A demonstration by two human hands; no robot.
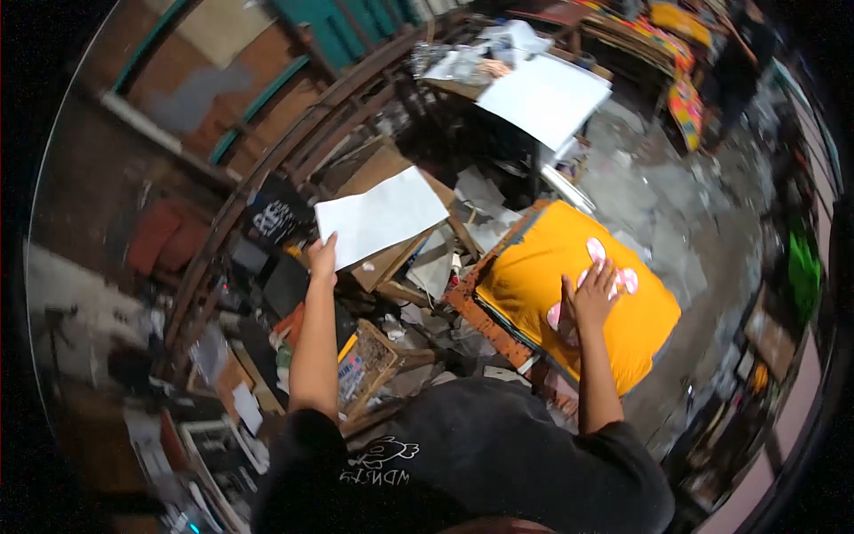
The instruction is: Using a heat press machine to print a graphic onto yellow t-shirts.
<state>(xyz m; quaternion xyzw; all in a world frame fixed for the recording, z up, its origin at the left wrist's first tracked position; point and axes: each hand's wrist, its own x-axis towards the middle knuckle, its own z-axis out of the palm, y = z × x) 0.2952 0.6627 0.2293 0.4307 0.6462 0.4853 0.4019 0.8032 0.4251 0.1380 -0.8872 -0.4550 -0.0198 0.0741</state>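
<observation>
My left hand (322,258) grips the lower left corner of a white sheet (382,214), which lies over brown cardboard (384,276) at the centre left. My right hand (589,298) rests with spread fingers on a yellow cloth (516,271), partly covering a pink and white printed motif (594,249). The yellow cloth looks like a garment spread flat on a rusty orange platform (463,298), with darker layers showing at its left edge.
A table behind holds a white stack of sheets (543,98) and crumpled plastic (445,62). A person (743,53) stands at the top right by colourful fabric (685,107). Cluttered boards and frames (374,374) lie around me, with a green bundle (801,267) at the right.
</observation>
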